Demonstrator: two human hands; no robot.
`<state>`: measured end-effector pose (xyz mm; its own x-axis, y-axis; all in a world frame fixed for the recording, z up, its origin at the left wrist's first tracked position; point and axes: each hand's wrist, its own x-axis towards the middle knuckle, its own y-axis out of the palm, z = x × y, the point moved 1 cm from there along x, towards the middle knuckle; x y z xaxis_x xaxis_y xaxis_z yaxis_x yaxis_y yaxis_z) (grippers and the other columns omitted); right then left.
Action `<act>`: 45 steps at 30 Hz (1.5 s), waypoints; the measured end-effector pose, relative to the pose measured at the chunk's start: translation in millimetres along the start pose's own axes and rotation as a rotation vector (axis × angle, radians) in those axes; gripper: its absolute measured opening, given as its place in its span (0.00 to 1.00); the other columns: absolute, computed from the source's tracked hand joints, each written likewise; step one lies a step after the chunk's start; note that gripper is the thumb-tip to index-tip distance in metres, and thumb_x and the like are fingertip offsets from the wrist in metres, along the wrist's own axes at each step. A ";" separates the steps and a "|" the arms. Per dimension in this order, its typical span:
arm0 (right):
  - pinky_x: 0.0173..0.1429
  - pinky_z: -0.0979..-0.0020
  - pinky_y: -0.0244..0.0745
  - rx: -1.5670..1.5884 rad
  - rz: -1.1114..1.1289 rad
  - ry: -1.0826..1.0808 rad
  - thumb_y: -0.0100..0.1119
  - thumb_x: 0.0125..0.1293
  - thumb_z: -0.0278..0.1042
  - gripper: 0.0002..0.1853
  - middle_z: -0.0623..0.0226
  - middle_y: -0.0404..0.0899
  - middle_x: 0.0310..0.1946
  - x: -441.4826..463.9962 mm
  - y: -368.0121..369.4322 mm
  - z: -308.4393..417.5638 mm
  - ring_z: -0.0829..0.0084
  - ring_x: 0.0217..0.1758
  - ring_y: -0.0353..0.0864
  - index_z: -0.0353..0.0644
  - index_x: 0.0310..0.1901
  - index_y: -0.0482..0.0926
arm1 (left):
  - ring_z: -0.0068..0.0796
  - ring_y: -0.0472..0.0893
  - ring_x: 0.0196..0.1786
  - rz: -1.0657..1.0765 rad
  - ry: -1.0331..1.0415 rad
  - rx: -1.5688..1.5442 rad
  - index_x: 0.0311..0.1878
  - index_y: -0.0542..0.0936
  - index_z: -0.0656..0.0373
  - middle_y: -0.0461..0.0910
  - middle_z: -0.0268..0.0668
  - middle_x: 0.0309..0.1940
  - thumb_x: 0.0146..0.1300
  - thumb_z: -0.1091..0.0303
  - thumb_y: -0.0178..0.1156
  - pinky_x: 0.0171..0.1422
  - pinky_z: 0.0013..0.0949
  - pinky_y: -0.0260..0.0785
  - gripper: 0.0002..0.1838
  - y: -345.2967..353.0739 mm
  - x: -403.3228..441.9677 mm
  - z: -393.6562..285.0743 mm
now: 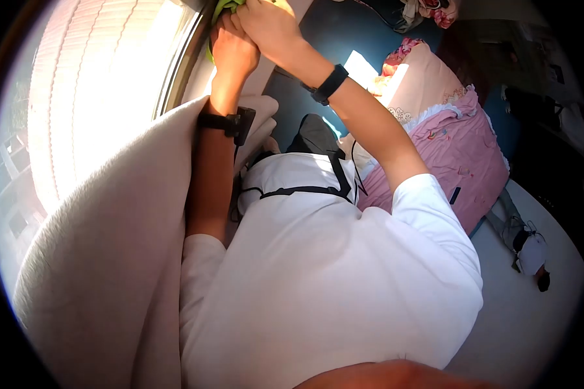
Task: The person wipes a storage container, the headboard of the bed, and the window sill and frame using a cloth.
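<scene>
At the top of the view, my left hand [235, 50] is closed beside the window frame, against a bright green cloth [226, 6]. My right hand [268, 24] lies just above and right of it, touching it, with its fingers curled over the same cloth. Only small parts of the cloth show, above and to the left of the hands; the rest is hidden or out of view. Each wrist wears a black band.
The window frame [183, 61] and bright window run along the left. A thick pale curtain [104, 253] hangs against my left arm. Pink bedding [457, 146] is heaped on the right. Beyond it, a person [532, 253] in a white top appears small.
</scene>
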<state>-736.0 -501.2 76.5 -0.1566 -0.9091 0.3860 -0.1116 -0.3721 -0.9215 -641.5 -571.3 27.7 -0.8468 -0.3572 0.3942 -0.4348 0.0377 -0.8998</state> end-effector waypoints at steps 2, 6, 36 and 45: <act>0.55 0.65 0.68 -0.106 0.118 -0.011 0.59 0.59 0.36 0.07 0.70 0.75 0.38 10.7 -14.5 -6.5 0.69 0.50 0.72 0.54 0.39 0.81 | 0.55 0.70 0.56 0.056 -0.096 0.052 0.63 0.70 0.65 0.72 0.53 0.54 0.62 0.62 0.56 0.61 0.50 0.64 0.27 -11.3 11.8 -14.0; 0.53 0.66 0.67 0.213 0.091 -0.126 0.59 0.60 0.37 0.05 0.74 0.73 0.41 2.1 -11.8 -30.4 0.69 0.51 0.72 0.56 0.37 0.83 | 0.54 0.71 0.55 0.261 -0.149 0.102 0.62 0.71 0.63 0.73 0.51 0.53 0.62 0.61 0.58 0.56 0.49 0.62 0.27 -15.5 -3.1 -22.8; 0.75 0.50 0.56 0.660 0.064 -0.015 0.51 0.71 0.57 0.26 0.55 0.76 0.53 55.4 24.4 -236.3 0.58 0.60 0.74 0.38 0.37 0.85 | 0.73 0.57 0.69 0.425 -0.312 0.161 0.71 0.62 0.64 0.58 0.73 0.62 0.55 0.60 0.69 0.75 0.61 0.47 0.43 38.9 155.1 -105.9; 0.78 0.53 0.54 0.788 0.081 0.095 0.49 0.72 0.54 0.30 0.37 0.65 0.66 95.0 52.2 -270.2 0.44 0.72 0.63 0.27 0.53 0.74 | 0.73 0.57 0.67 0.403 -0.417 0.002 0.69 0.60 0.74 0.59 0.73 0.60 0.55 0.51 0.66 0.75 0.66 0.40 0.47 78.6 212.7 -91.3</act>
<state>-1021.9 -556.3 76.7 -0.2217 -0.9321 0.2863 0.6246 -0.3612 -0.6924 -883.8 -559.1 57.9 -0.7524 -0.6530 -0.0862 -0.1024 0.2452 -0.9641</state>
